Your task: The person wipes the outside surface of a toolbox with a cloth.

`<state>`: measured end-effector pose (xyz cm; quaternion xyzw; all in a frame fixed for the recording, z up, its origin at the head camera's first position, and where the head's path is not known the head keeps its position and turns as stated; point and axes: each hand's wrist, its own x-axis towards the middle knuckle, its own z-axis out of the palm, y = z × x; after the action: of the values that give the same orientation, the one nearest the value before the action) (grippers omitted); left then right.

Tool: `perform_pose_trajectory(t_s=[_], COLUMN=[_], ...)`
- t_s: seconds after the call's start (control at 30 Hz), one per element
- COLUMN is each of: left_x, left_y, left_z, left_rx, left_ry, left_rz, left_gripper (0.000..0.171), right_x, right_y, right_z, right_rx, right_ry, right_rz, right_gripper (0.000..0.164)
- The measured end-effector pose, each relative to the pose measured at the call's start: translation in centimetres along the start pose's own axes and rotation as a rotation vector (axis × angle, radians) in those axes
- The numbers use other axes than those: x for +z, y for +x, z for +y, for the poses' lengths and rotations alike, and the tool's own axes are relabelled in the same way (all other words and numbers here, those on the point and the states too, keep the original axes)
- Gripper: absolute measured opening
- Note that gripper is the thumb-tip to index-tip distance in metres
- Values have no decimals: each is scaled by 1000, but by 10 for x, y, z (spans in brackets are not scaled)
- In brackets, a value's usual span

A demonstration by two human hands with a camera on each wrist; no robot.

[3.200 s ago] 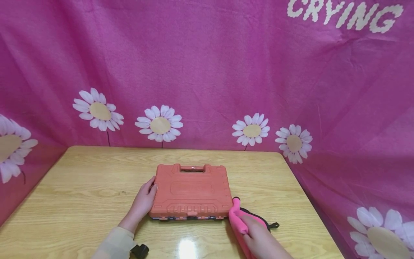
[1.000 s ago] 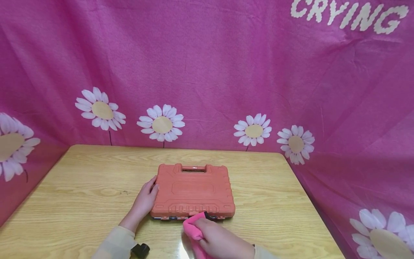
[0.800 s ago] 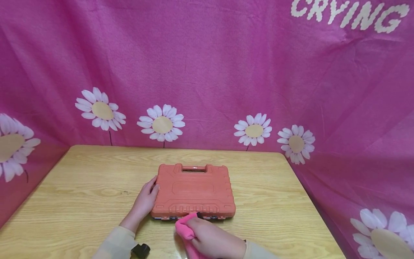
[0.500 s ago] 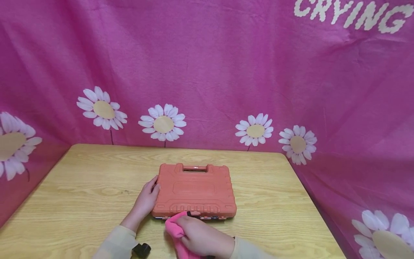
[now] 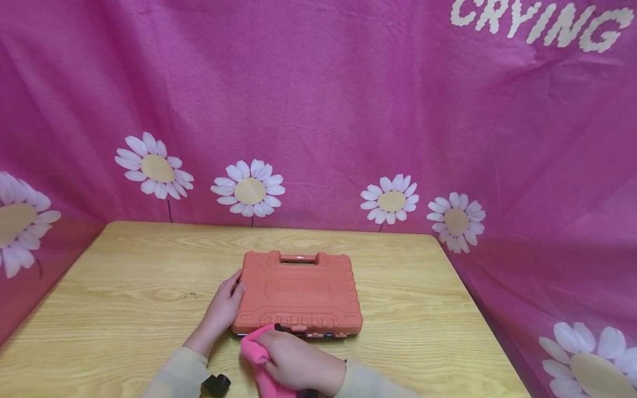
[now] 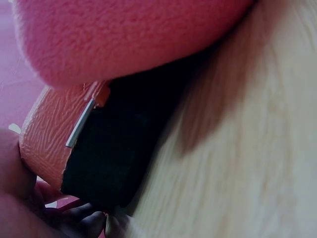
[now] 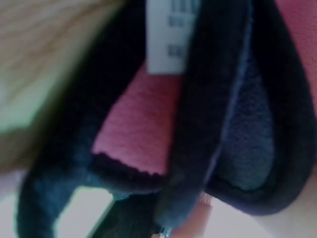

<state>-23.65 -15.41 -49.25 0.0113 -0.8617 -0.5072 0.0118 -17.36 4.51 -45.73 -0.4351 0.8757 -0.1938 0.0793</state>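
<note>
An orange-red plastic tool case lies flat on the table, lid shut, handle toward the back. My left hand grips its left side, thumb nearer the front corner; some fingers are hidden. My right hand holds a folded pink cloth with black edging against the left part of the case's front edge. In the left wrist view the fleecy cloth covers part of that front, above the black base and a silver hinge pin. The right wrist view shows the cloth's black edging and a white barcode label.
The wooden table extends on both sides of the case. A small black device sits by my left sleeve. Pink fabric with daisies hangs behind the table and at both sides.
My right hand has moved the cloth from the case's front right corner leftward along the front edge. The left hand stays on the left side, and the case keeps its place.
</note>
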Motion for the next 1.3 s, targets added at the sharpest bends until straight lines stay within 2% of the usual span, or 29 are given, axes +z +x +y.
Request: perform_pose_trajectory(t_s=[0.2,0.47,0.67,1.13,1.3], left_x=[-1,0,-1,0,0], left_y=[0,0,-1,-1,-1], left_z=[0,1,1,2,1], left_rx=[-4,-11,-23,-20,-6], left_ry=[-2,-3,-11,-6,2], left_rz=[-3,-8,-12,-2,11], left_gripper=[52,53,53,53,52], right_x=[1,4,4,3,0], right_y=[3,5,5,0,-6], right_z=[-2,-2,0,-3,-3], right_rx=[-32,-13,14,55,25], right_ry=[-59,-73,-25,15,48], right_rz=[21,7,-41,-69,-62], right_gripper=[18,17,19,22,9])
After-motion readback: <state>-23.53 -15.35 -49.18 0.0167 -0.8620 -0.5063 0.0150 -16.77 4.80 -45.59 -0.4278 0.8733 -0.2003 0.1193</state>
